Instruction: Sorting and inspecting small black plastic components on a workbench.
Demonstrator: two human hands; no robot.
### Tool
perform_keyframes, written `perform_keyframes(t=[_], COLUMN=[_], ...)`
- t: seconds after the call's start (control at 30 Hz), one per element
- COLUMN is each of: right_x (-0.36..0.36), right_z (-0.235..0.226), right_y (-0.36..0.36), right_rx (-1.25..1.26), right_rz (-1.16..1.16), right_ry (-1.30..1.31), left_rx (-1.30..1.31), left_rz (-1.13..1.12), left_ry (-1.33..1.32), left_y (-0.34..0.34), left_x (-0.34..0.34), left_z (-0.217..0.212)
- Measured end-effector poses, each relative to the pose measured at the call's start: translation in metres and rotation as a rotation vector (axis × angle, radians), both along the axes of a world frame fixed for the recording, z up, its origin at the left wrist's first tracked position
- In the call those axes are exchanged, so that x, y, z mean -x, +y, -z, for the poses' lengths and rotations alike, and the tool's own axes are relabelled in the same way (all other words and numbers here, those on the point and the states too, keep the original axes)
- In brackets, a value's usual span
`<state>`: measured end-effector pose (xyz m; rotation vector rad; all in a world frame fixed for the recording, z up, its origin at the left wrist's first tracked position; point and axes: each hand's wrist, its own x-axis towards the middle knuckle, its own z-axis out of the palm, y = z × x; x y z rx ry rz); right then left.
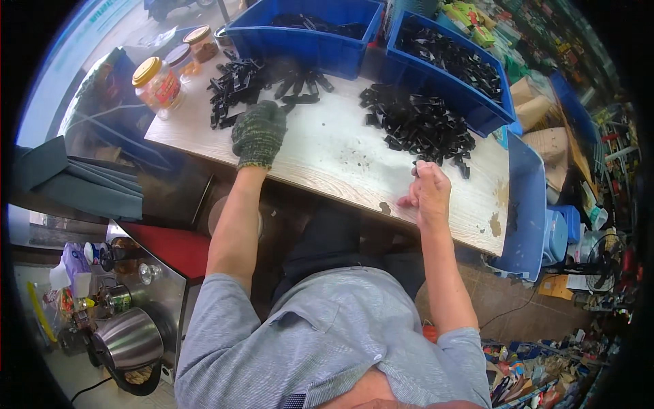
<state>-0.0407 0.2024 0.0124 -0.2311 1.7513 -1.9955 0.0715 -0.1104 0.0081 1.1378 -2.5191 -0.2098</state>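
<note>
My left hand (260, 133), in a dark green knitted glove, is curled closed at the near side of a pile of black plastic pieces (235, 85). Whatever its fingers hold is hidden by the glove. Bare, my right hand (432, 194) pinches what looks like a small black plastic piece (414, 168), of which only a dark bit shows at the fingertips. It is over the table's near right part, just below a larger heap of black plastic pieces (419, 119). More long black pieces (303, 85) lie beyond my left hand.
Two blue bins, one (306, 48) at the back and one (449, 82) at the back right, hold black pieces. Jars, one with a yellow lid (158, 85), stand on the pale table's (327, 153) far left. A blue tub (524, 198) is beside its right edge. A steel pot (129, 337) sits lower left.
</note>
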Motion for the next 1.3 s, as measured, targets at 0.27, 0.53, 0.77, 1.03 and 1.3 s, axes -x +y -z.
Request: perform_keyframes(t=[0.27, 0.53, 0.77, 1.03, 1.3], right_x=[-0.002, 0.000, -0.001, 0.004, 0.000], right_z=[0.001, 0.003, 0.000, 0.013, 0.006], right_y=[0.002, 0.002, 0.008, 0.011, 0.009], right_rx=[0.019, 0.071, 0.056, 0.090, 0.000], right_rz=[0.019, 0.041, 0.038, -0.009, 0.132], right_ry=[0.005, 0.026, 0.042, 0.081, 0.290], left_rx=[0.281, -0.690, -0.725, -1.027, -0.775], left_rz=[0.329, 0.738, 0.972, 0.769, 0.753], left_ry=[0.198, 0.741, 0.571, 0.551, 0.715], left_y=[0.026, 0.135, 0.168, 0.173, 0.211], left_x=[-0.013, 0.011, 0.038, 0.039, 0.060], left_z=[0.008, 0.014, 0.015, 0.012, 0.042])
